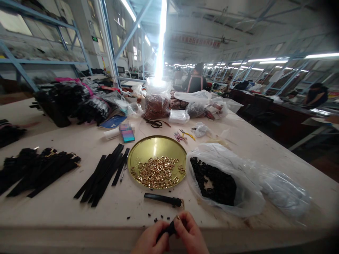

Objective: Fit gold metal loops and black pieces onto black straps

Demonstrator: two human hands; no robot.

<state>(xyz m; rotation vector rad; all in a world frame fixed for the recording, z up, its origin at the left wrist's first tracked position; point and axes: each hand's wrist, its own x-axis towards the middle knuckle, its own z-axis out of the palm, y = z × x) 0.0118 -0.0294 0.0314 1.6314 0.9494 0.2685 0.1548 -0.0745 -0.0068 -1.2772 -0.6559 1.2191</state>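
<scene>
At the table's front edge, my left hand (153,238) is closed around a black strap (169,230). The fingers of my right hand (188,231) pinch the strap's other end, where a bit of gold metal shows; the rest of that end is hidden by the fingers. Just beyond lies another black strap (162,198) with a gold buckle (182,203) on its right end. A round gold tray (143,144) behind it holds a heap of gold buckles (159,173). Small black pieces (155,219) are scattered near my hands.
Flat black straps (106,176) lie left of the tray, with a pile of buckled straps (39,173) farther left. An open plastic bag (246,197) of small black pieces (214,180) stands right. Scissors (153,122), yellow-handled pliers (188,134) and a phone (127,132) lie behind.
</scene>
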